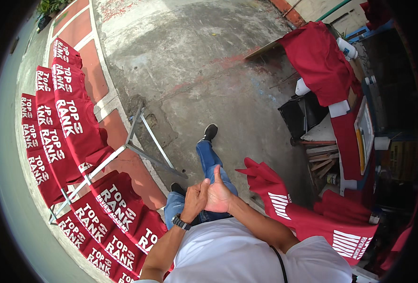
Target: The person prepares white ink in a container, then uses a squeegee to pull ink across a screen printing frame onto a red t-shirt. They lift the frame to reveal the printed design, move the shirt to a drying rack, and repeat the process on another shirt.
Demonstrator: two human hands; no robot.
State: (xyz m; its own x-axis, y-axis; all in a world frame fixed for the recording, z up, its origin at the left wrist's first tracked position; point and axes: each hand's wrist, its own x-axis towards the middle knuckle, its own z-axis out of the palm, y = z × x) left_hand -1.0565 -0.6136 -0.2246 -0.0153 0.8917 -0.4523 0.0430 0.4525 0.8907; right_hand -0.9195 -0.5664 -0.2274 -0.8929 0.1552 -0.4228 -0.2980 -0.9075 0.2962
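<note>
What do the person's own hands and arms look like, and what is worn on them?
The left hand and right hand wear no gloves. A dark watch circles the left wrist; its details are too small to read. On the right arm, a short white sleeve shows.

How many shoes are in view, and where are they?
2: one dark shoe ahead, over the concrete; another, partly hidden, just left of the left hand. Others may be hidden.

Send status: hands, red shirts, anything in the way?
Left hand and right hand together, no shirt held. Red cloth shirts with white print in rows, left. Silver metal rack stands between hands and upper-left shirts.
</note>
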